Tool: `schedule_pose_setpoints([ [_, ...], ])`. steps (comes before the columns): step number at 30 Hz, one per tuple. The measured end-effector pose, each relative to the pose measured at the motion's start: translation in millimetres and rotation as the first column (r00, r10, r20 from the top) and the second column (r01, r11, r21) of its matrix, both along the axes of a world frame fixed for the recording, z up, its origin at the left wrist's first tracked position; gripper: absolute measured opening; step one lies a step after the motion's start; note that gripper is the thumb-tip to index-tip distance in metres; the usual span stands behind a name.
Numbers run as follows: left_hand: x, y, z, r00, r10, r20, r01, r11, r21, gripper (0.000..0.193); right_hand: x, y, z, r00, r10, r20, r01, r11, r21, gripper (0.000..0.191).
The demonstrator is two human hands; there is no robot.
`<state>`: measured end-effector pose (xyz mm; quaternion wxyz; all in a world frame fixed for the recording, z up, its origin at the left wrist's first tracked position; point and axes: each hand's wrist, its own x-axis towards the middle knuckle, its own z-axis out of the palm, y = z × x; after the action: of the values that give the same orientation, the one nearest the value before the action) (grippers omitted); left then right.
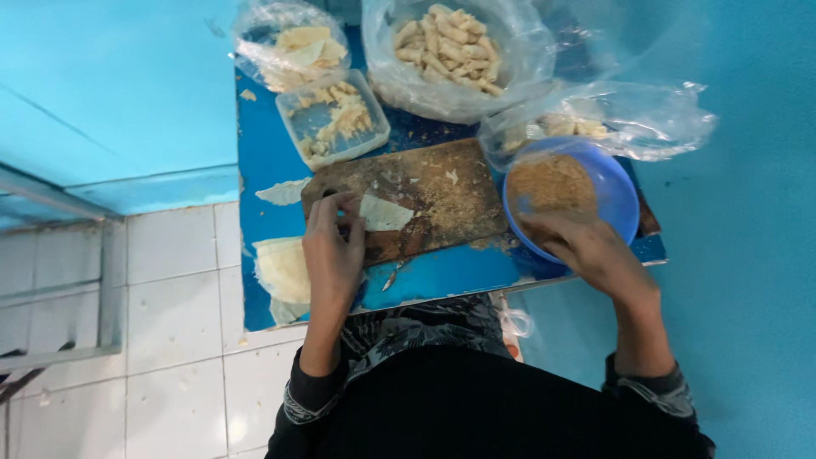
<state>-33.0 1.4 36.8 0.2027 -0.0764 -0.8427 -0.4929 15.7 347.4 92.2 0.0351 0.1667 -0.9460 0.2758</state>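
Observation:
A pale thin wrapper (384, 213) lies on a brown wooden cutting board (442, 183) dusted with crumbs. My left hand (333, 246) rests on the board's left part, fingertips touching the wrapper's left edge. My right hand (586, 248) grips the near rim of a blue bowl (620, 191) holding brown crumbs. The fingers of that hand curl over the rim, and what lies under them is hidden.
A small blue table (268, 153) carries a stack of pale wrappers (283, 268) at the near left and a clear tub of filling (336, 119). Plastic bags hold wrapper pieces (293, 47) and rolled pieces (446, 47). White floor tiles lie to the left.

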Motion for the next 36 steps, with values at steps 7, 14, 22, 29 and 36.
schedule_pose_setpoints([
  [7,8,-4,6,0.997,-0.054,0.057,0.056,0.998,-0.042,0.045,5,10,-4,0.993,0.039,-0.107,-0.029,0.995,0.091,0.037],
  [14,8,2,11,0.996,-0.051,0.073,0.055,0.997,-0.061,0.040,3,6,-20,0.972,-0.233,-0.037,0.236,0.963,0.133,0.025],
  [22,16,-7,6,1.000,-0.010,-0.007,0.009,0.992,-0.125,0.037,-32,-70,-24,0.954,-0.292,0.061,0.292,0.870,-0.398,0.029],
  [29,21,-12,1,1.000,0.020,-0.015,-0.021,0.995,-0.100,0.034,-51,-203,-44,0.953,0.060,-0.296,-0.122,0.973,-0.195,0.028],
  [36,19,-18,3,0.999,-0.045,-0.004,0.045,0.996,-0.082,0.041,-44,-184,-20,0.902,-0.040,-0.430,0.029,0.999,-0.032,0.015],
])
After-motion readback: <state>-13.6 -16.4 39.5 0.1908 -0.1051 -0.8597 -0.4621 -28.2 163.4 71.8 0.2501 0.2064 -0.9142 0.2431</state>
